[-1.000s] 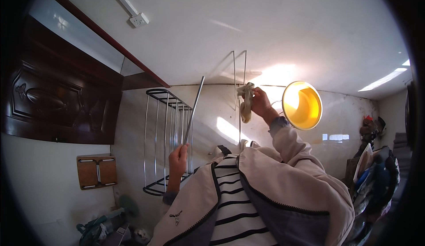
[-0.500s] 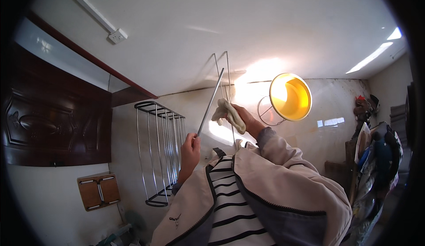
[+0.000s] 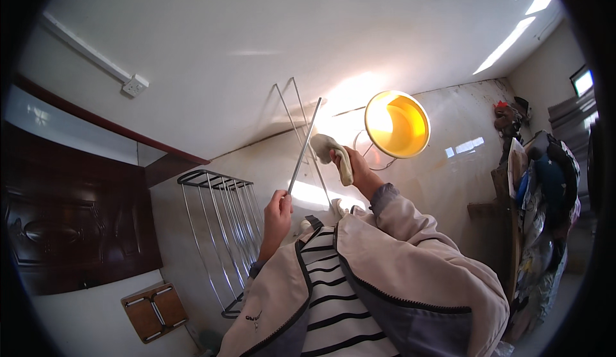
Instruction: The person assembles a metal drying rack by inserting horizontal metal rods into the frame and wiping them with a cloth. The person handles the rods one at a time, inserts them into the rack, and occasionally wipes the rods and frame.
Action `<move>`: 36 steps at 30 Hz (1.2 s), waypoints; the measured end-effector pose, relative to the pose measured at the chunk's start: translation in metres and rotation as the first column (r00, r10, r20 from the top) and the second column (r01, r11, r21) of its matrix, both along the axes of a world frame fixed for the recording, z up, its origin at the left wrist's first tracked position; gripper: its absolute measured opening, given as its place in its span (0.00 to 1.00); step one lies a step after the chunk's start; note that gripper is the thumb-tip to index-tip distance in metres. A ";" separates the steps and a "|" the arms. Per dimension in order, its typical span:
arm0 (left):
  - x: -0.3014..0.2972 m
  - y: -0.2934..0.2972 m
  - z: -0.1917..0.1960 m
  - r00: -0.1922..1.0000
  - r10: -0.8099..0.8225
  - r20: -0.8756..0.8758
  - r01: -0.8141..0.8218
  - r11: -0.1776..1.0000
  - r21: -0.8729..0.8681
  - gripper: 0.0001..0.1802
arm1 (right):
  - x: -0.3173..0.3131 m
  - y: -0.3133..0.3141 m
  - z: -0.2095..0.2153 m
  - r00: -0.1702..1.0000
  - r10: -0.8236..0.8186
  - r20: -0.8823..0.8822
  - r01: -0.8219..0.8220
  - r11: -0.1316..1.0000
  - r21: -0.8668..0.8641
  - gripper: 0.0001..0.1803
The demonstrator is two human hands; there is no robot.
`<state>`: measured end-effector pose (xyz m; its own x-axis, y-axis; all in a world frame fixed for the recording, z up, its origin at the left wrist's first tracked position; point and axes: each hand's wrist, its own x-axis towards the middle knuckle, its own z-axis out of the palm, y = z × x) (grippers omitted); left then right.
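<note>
My left hand is closed around the lower end of a thin metal rod, which points up and slightly to the right. In my right hand is a bunched, pale damp-looking cloth, gripped just to the right of the rod. The cloth hangs down in a fold past my fingers. Whether it touches the rod I cannot tell. Beyond my right hand a yellow basin sits raised on a wire stand.
Left of me stands a metal rack with long bars. A slim metal frame leans against the white wall. A folded wooden stool is at lower left, near a dark door. Clothes and bags are piled at right.
The view has turned, so the wall, basin and rack sit further left. My right hand and the cloth have tilted a little; both hands keep their hold.
</note>
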<state>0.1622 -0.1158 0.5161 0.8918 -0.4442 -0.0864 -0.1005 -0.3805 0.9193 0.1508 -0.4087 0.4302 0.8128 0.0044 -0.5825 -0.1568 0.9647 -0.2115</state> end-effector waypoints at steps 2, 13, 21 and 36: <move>-0.001 -0.004 -0.003 1.000 -0.026 -0.014 0.026 1.000 0.012 0.09 | 0.004 -0.008 0.008 0.948 0.142 0.286 -0.043 0.944 -0.326 0.16; 0.007 -0.047 0.009 0.985 -0.170 -0.020 0.172 0.976 0.132 0.12 | 0.001 0.065 0.070 1.000 0.024 0.000 -0.017 0.687 -0.727 0.27; -0.002 -0.025 0.020 0.965 -0.261 0.017 0.257 0.960 0.113 0.13 | 0.022 -0.007 0.077 0.964 -0.249 -0.091 0.041 0.479 -0.877 0.29; 0.015 0.004 0.037 0.926 -0.216 -0.309 0.225 0.974 -0.007 0.17 | 0.053 0.015 0.083 0.995 -0.085 -0.055 -0.004 0.513 -0.859 0.28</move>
<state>0.1773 -0.1116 0.5527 0.7000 -0.6197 -0.3548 0.0999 -0.4070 0.9080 0.2040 -0.3936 0.5133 0.7500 -0.5642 -0.3453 -0.1810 0.3271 -0.9275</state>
